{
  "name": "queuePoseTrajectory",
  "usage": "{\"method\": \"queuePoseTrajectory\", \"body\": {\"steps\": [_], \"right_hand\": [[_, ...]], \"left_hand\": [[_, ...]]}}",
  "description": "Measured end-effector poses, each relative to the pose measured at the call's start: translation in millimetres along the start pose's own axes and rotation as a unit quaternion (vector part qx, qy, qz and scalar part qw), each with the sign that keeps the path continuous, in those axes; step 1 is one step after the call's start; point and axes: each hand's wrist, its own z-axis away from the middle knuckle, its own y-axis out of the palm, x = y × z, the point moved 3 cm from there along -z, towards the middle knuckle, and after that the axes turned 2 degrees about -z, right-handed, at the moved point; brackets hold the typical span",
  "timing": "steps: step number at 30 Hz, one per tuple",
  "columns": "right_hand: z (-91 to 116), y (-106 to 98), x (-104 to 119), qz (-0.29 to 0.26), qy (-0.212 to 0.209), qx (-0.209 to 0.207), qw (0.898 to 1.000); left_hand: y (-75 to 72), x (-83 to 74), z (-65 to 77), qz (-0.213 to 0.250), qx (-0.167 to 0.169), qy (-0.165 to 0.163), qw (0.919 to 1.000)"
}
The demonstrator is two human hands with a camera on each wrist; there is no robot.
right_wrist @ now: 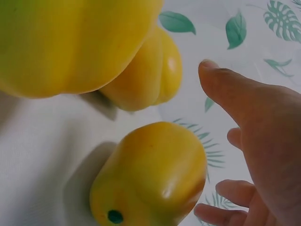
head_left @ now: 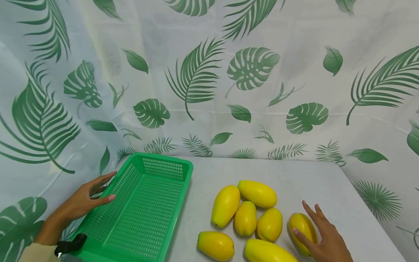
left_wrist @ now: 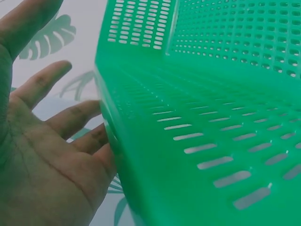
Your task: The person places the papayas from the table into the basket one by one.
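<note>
A green plastic basket (head_left: 144, 214) with slotted walls stands at the left of the table, with nothing in it. My left hand (head_left: 86, 198) is at its left rim, fingers spread and thumb over the edge; in the left wrist view some fingertips meet the outside of the basket wall (left_wrist: 136, 155), though firm contact is unclear. My right hand (head_left: 328, 242) hovers around the rightmost yellow papaya (head_left: 299, 225), its thumb overlapping the fruit in the head view. From the right wrist, a gap shows between the thumb (right_wrist: 225, 89) and that papaya (right_wrist: 153, 169).
Several more yellow papayas lie loosely grouped mid-table, among them an upper one (head_left: 258, 194), a left one (head_left: 226, 206) and a lower-left one (head_left: 216, 246). A white table (head_left: 311, 178) meets a leaf-print curtain (head_left: 203, 127) behind and at both sides.
</note>
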Motion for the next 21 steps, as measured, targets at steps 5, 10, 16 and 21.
{"method": "queuePoseTrajectory", "body": {"steps": [5,10,16,21], "right_hand": [[-1.0,4.1,-1.2,0.001,-0.012,0.003,1.0],[-1.7,9.0,-4.0,0.002,-0.008,0.014,1.0],[-2.2,16.4,-8.4,-0.007,-0.002,0.024,1.0],[-2.1,22.3,-10.1,-0.02,0.01,0.029,0.999]], "left_hand": [[1.5,5.6,1.5,0.011,0.013,0.007,0.9998],[4.6,10.6,3.7,0.03,0.026,-0.006,0.9992],[9.0,13.8,4.4,0.047,0.037,-0.017,0.998],[9.2,16.3,2.6,0.055,0.04,-0.025,0.9974]]}}
